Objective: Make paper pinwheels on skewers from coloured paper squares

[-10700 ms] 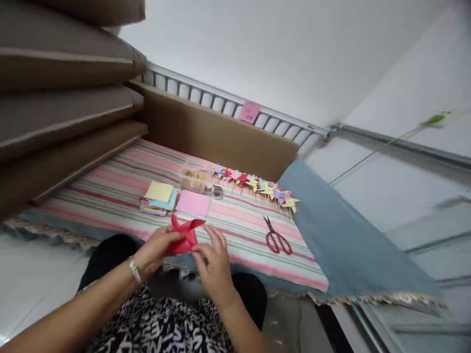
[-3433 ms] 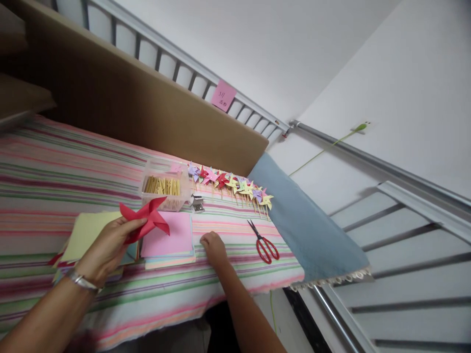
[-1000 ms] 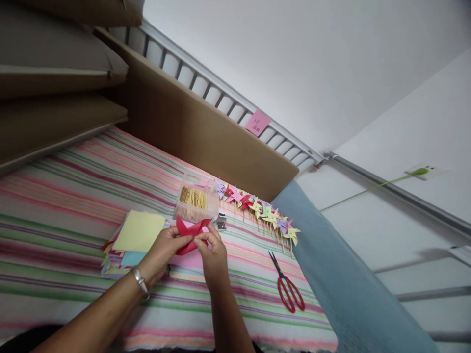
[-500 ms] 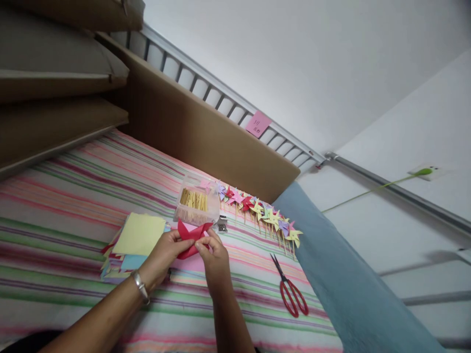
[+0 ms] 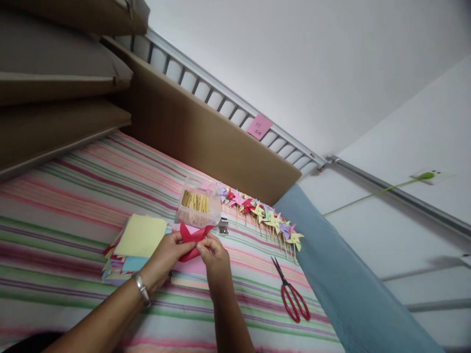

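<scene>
Between my two hands is a red paper pinwheel (image 5: 191, 238) with its corners folded inward. My left hand (image 5: 170, 251) grips its left side, thumb laid across the paper. My right hand (image 5: 214, 257) pinches it near the centre with thumb and fingertips; whether a pin is there is too small to tell. Pink paper (image 5: 195, 266) lies underneath. Left of my hands sits a stack of coloured paper squares (image 5: 142, 235), yellow on top. Just beyond them stands a clear plastic box (image 5: 213, 215) of short wooden sticks (image 5: 195, 201).
A small open box of metal bits (image 5: 222, 226) is beside the plastic box. Finished pinwheels on sticks (image 5: 272, 219) lie in a row at the back right. Red-handled scissors (image 5: 290, 294) rest on the striped cloth (image 5: 176, 318). A brown board (image 5: 206, 132) borders the back.
The view has shifted slightly. Both hands keep their hold on the red pinwheel, with the right fingertips still pinching near its centre.
</scene>
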`<state>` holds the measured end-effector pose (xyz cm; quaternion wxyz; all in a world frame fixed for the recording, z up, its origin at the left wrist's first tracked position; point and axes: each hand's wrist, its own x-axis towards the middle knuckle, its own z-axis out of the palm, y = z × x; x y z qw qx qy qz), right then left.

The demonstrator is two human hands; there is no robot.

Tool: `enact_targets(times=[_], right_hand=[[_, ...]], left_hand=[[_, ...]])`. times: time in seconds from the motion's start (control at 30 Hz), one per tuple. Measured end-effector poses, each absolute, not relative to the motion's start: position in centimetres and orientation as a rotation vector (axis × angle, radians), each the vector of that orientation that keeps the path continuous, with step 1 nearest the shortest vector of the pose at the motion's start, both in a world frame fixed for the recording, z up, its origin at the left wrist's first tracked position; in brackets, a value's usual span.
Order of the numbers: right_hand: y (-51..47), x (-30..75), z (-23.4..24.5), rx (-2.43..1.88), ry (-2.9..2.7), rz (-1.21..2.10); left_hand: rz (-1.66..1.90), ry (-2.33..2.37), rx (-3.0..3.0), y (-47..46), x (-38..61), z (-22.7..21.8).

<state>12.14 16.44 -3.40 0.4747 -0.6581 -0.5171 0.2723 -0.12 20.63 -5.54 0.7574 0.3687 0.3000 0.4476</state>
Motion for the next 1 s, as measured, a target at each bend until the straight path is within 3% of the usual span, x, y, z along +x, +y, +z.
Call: enact_targets(times=[0.27,1.0], right_hand=[[16.6,12.24,-3.77,-1.52,-1.088,0.908],[16.66,11.63,-3.58,-1.477,-0.933,0.929]], left_hand=[[0.957,0.669,0.836,20.47,-0.13,-5.85],[0.896,0.667,0.746,20.44,-0.01,-5.99]])
